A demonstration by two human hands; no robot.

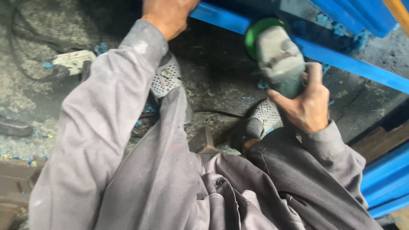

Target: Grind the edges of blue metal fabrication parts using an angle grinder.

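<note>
Gripping a grey angle grinder [279,59] in a closed right hand [307,106], a person in grey work clothes squats over a dusty concrete floor [221,81], seen from the head camera. The grinder sits at about one o'clock in the picture, its green disc guard [252,36] touching or just short of a long blue metal beam [341,59] that runs from twelve o'clock down toward three; which of the two cannot be told. The left hand [168,15], at twelve o'clock, rests on the same beam, its fingers cut off by the picture's top edge, so whether they curl around the beam cannot be told. Perforated grey shoes [167,76] show between the arms near the centre. Blue shavings [341,30] lie scattered beside the beam at one o'clock. A pale power strip [74,60] with a dark cable lies on the floor at ten o'clock. More blue beams [385,183] are stacked at four o'clock.
</note>
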